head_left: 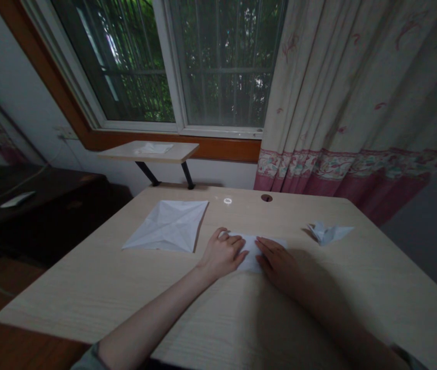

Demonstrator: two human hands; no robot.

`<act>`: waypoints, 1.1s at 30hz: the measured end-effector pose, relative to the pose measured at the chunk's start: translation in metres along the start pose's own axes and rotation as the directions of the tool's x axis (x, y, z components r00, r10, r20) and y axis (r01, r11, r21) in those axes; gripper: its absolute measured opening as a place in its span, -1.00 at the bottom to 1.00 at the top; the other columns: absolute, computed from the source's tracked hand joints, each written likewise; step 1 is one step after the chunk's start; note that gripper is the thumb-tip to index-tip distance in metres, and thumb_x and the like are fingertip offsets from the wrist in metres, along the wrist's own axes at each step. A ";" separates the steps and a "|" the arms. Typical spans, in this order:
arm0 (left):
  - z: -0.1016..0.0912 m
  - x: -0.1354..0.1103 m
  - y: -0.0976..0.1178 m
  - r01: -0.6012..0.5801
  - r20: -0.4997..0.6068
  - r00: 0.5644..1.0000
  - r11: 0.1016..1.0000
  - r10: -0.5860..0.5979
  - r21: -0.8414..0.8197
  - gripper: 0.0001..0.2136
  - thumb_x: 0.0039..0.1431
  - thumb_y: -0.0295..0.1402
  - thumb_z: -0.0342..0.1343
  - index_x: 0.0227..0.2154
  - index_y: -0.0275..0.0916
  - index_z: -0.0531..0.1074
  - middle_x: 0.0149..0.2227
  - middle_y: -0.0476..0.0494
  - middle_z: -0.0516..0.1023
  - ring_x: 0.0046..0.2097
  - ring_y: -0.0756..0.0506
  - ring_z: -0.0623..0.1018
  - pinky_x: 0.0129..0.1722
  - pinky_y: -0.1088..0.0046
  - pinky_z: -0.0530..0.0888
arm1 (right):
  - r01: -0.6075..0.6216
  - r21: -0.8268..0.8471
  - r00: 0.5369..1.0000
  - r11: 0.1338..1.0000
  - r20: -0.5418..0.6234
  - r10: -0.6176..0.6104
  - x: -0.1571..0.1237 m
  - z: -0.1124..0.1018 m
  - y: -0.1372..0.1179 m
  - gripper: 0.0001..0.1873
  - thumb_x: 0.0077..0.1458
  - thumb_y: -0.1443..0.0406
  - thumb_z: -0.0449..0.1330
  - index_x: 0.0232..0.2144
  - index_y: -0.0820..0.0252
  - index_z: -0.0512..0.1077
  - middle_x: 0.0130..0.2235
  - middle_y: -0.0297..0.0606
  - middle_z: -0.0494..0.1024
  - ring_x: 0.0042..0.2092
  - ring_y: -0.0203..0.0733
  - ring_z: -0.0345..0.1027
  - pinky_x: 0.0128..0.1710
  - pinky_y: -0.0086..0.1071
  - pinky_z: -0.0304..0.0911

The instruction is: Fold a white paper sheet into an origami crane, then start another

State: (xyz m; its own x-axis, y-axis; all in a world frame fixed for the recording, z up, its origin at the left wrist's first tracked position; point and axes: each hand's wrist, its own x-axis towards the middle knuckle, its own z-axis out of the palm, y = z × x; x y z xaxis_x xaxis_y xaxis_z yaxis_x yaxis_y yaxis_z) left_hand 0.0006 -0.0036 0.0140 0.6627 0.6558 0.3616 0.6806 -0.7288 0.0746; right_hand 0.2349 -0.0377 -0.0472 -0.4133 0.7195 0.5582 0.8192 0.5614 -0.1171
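Note:
Flat on the table, a folded sheet of white paper (250, 263) lies under both hands. My left hand (224, 254) rests on its left part, the thumb apart from the fingers. Across from it, my right hand (278, 262) presses on the right part with fingers stretched out. The paper's middle shows between the hands; its sides are partly covered. To the left is an unfolded, creased white sheet (168, 226). A folded white paper figure with pointed ends, like an origami crane (328, 234), sits to the right.
The pale wooden table (126, 298) has a round cable hole (267, 198) near its back edge. A small raised shelf (116, 152) on black legs holds more white paper (155, 148). Behind are a window and a curtain (319, 103). A dark cabinet (60, 190) stands left.

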 end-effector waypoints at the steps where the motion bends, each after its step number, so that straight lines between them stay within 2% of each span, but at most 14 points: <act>1: 0.001 0.000 0.000 0.000 0.009 1.000 1.000 0.000 0.003 -0.73 0.41 -0.15 0.00 -0.04 -0.10 0.53 -0.02 -0.14 0.64 -0.01 -0.23 0.59 0.19 0.04 0.32 | 0.003 0.003 1.000 1.000 0.003 -0.003 -0.001 0.002 0.001 -0.55 0.32 0.32 0.01 0.20 0.19 0.37 0.14 -0.01 0.55 0.14 0.00 0.47 0.11 -0.01 0.45; 4: 0.008 -0.001 0.000 -0.033 0.028 0.999 0.999 0.034 -0.021 -0.68 0.41 -0.20 -0.01 0.12 -0.12 0.45 0.18 -0.18 0.52 0.15 -0.24 0.50 0.26 0.06 0.29 | -0.001 -0.001 1.000 1.000 0.014 0.001 -0.004 0.008 0.002 -0.52 0.33 0.33 -0.02 0.25 0.25 0.32 0.20 0.03 0.49 0.21 0.00 0.40 0.16 0.00 0.40; 6: 0.015 -0.002 -0.001 -0.084 0.053 0.995 0.994 0.088 -0.074 -0.63 0.44 -0.28 -0.08 0.22 -0.18 0.36 0.29 -0.20 0.39 0.29 -0.19 0.40 0.30 0.15 0.28 | -0.006 0.000 1.000 1.000 0.026 0.006 -0.005 0.010 0.001 -0.49 0.33 0.33 -0.03 0.29 0.23 0.28 0.23 0.01 0.46 0.26 -0.01 0.34 0.20 -0.01 0.37; 9: 0.023 -0.004 -0.004 -0.102 0.106 0.988 0.986 0.116 -0.131 -0.58 0.47 -0.30 -0.16 0.30 -0.25 0.25 0.36 -0.22 0.29 0.38 -0.13 0.28 0.35 0.23 0.24 | -0.001 -0.009 0.999 1.000 0.045 0.001 -0.007 0.010 0.000 -0.48 0.35 0.33 -0.06 0.31 0.24 0.25 0.26 0.01 0.42 0.30 -0.02 0.27 0.23 0.00 0.33; 13: 0.027 -0.005 -0.006 -0.060 0.166 0.983 0.989 0.082 -0.138 -0.56 0.50 -0.20 -0.18 0.34 -0.19 0.20 0.39 -0.19 0.22 0.41 -0.13 0.21 0.39 0.17 0.17 | 0.027 -0.059 0.998 0.998 0.060 -0.023 -0.007 0.008 -0.001 -0.48 0.37 0.31 -0.08 0.31 0.30 0.25 0.27 0.05 0.40 0.32 0.03 0.24 0.24 0.07 0.28; 19: 0.026 -0.005 -0.007 -0.027 0.201 0.978 0.988 0.057 -0.150 -0.53 0.51 -0.14 -0.21 0.37 -0.15 0.13 0.41 -0.15 0.15 0.43 -0.17 0.16 0.39 0.08 0.14 | 0.041 -0.121 0.997 0.992 0.076 -0.032 -0.007 0.005 -0.005 -0.46 0.39 0.25 -0.07 0.35 0.26 0.20 0.30 0.02 0.36 0.35 0.06 0.17 0.28 0.11 0.17; 27: 0.026 -0.004 -0.008 0.002 0.287 0.958 0.996 0.023 -0.088 -0.44 0.50 -0.05 -0.26 0.43 -0.16 -0.02 0.45 -0.15 0.04 0.47 -0.24 0.04 0.41 0.01 0.02 | -0.015 -0.216 0.967 0.976 0.247 0.069 -0.005 -0.003 -0.012 -0.42 0.37 0.27 -0.08 0.39 0.22 0.12 0.37 -0.03 0.24 0.40 0.16 0.04 0.31 0.23 0.02; 33: 0.029 -0.005 -0.010 0.028 0.261 0.965 0.998 -0.013 -0.054 -0.44 0.47 0.00 -0.21 0.41 -0.09 0.06 0.46 -0.16 0.02 0.46 -0.31 0.02 0.39 -0.05 0.07 | -0.076 -0.181 0.931 0.981 0.340 0.135 -0.001 -0.009 -0.011 -0.40 0.38 0.19 -0.05 0.40 0.16 0.11 0.39 -0.13 0.20 0.42 0.25 -0.05 0.30 0.30 0.03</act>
State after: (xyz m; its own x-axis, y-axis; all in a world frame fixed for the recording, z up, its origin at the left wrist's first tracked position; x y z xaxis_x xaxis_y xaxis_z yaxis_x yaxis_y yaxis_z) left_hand -0.0004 0.0058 -0.0157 0.7122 0.6940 0.1054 0.6812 -0.7195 0.1349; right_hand 0.2300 -0.0481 -0.0386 -0.4097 0.8843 0.2240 0.9065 0.4221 -0.0084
